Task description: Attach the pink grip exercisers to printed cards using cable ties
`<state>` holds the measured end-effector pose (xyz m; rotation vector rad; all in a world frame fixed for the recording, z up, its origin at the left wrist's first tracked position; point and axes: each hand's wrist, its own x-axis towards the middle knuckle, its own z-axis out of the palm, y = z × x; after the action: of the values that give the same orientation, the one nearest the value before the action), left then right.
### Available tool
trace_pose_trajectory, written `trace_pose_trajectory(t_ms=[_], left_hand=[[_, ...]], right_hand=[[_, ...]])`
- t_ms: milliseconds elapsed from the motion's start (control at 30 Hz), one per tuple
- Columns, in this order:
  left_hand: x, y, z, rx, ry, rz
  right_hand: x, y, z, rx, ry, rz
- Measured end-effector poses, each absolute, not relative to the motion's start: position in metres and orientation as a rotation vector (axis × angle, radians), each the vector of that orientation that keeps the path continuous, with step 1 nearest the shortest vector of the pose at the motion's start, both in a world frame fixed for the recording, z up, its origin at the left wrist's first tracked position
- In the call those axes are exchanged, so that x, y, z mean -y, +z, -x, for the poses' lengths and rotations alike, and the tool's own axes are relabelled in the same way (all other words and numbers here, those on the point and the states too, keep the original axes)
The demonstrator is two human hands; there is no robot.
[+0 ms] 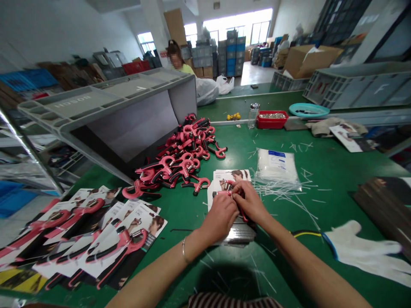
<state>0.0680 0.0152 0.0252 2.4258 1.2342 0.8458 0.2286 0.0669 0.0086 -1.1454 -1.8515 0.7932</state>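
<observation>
left hand (223, 211) and right hand (248, 197) touch the pink exerciser (222, 193), grasps indistinct; probably stiff-sprung, best held by its handles (244, 216).

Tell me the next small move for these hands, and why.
Probably draw a tie snug around the red hand grip with the right hand, if one is threaded; I cannot see that. The left hand is there too, over stacked cards; loose white ties lie nearby, and some carded grips at the left show pale bands.
</observation>
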Motion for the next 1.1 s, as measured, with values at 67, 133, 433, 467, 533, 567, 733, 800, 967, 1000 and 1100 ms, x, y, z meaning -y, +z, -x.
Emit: trace_pose_trajectory(t_ms=[67,133,433,467,533,567,733,800,967,1000,1100], left_hand=[[-0.006,0.028,-0.067,-1.22,0.746,-2.534],[0.003,0.032,-0.059,-1.403,0.797,-2.487],[0.012,0.039,-0.032,-1.785,0.272,-2.433],[0.012,0.039,-0.032,-1.768,0.262,-2.439],[0.013,0.041,-0.03,-1.704,0.28,-2.427],[0.014,0.042,-0.027,-1.666,0.316,-2.393],[0.011,0.041,-0.006,-1.443,0.659,-2.041],[0.005,0.037,-0.006,-1.379,0.79,-1.963],[-0.008,0.026,-0.026,-1.261,0.939,-2.027],[-0.009,0.025,-0.031,-1.248,0.922,-2.101],[-0.006,0.026,-0.039,-1.237,0.873,-2.255]], right_hand=[[-0.064,0.013,-0.232,1.888,0.777,1.136],[-0.055,0.021,-0.238,1.975,0.739,1.124],[-0.01,0.043,-0.226,2.588,0.219,1.162],[-0.012,0.042,-0.223,2.606,0.199,1.151],[-0.018,0.039,-0.221,2.619,0.193,1.132],[-0.02,0.039,-0.222,2.612,0.206,1.135],[-0.026,0.036,-0.233,2.567,0.393,1.114],[-0.027,0.033,-0.233,2.615,0.349,1.094],[-0.031,0.03,-0.228,2.745,0.029,1.008],[-0.031,0.032,-0.229,2.74,0.015,1.01],[-0.029,0.04,-0.237,2.621,0.133,1.061]])
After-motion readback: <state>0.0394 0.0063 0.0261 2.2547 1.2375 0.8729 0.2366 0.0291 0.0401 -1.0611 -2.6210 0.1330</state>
